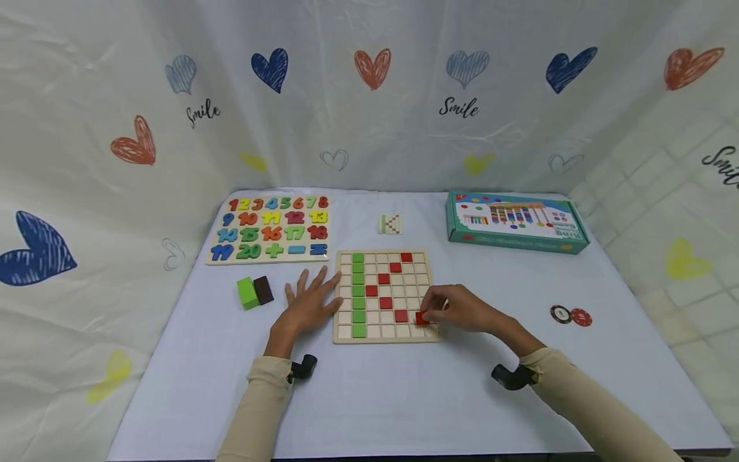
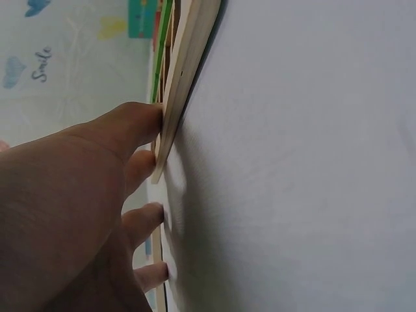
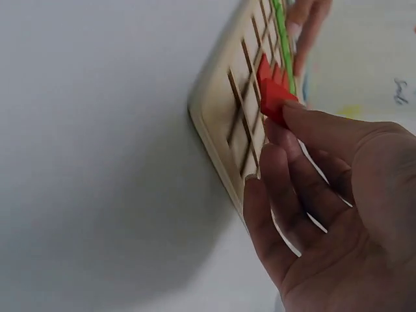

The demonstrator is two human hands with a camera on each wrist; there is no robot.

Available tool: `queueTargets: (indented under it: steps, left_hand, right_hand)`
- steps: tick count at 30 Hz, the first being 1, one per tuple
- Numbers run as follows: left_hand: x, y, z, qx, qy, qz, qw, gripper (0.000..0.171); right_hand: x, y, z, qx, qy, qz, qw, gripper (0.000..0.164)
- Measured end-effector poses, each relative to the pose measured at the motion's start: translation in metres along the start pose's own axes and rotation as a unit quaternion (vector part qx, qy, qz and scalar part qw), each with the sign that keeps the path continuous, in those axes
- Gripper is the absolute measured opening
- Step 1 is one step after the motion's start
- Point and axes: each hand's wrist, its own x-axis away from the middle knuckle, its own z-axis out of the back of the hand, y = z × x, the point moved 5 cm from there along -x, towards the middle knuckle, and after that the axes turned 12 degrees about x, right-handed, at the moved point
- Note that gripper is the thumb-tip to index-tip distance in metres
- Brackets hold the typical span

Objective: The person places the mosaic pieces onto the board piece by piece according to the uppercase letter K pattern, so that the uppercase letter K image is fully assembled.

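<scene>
A wooden grid board (image 1: pixel 387 341) lies flat on the white table. One column of it is filled with green tiles (image 1: pixel 358 290), and several red tiles (image 1: pixel 383 279) form slanting lines to the right. My right hand (image 1: pixel 464 309) pinches a red tile (image 3: pixel 276 101) between thumb and fingertips, over the board's lower right part; in the right wrist view this tile is tilted. Fingers spread, my left hand (image 1: pixel 306 309) rests at the board's left edge. In the left wrist view its thumb (image 2: pixel 140 123) touches the board's side.
Left of my left hand lie a green block (image 1: pixel 247 293) and a dark brown block (image 1: pixel 263 290). A number puzzle board (image 1: pixel 265 261) is at the back left, a small pattern card (image 1: pixel 390 224) behind the grid, a teal box (image 1: pixel 519 242) at the back right. Two round chips (image 1: pixel 581 317) lie right.
</scene>
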Motion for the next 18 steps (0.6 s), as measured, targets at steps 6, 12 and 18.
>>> queueTargets:
  steps: [6, 12, 18]
  left_hand:
    - [0.001, -0.001, 0.000, 0.003, 0.003, 0.002, 1.0000, 0.068]
    - [0.001, -0.001, -0.001, -0.002, 0.000, 0.003, 1.0000, 0.068]
    - [0.000, -0.001, -0.001, -0.002, 0.002, 0.000, 1.0000, 0.068]
  right_hand:
    - [-0.003, -0.005, -0.021, -0.005, 0.003, 0.006, 1.000, 0.011]
    - [0.001, -0.004, -0.027, 0.031, 0.033, 0.006, 0.999, 0.016]
    - [0.008, -0.009, -0.026, 0.094, 0.060, 0.019, 0.994, 0.020]
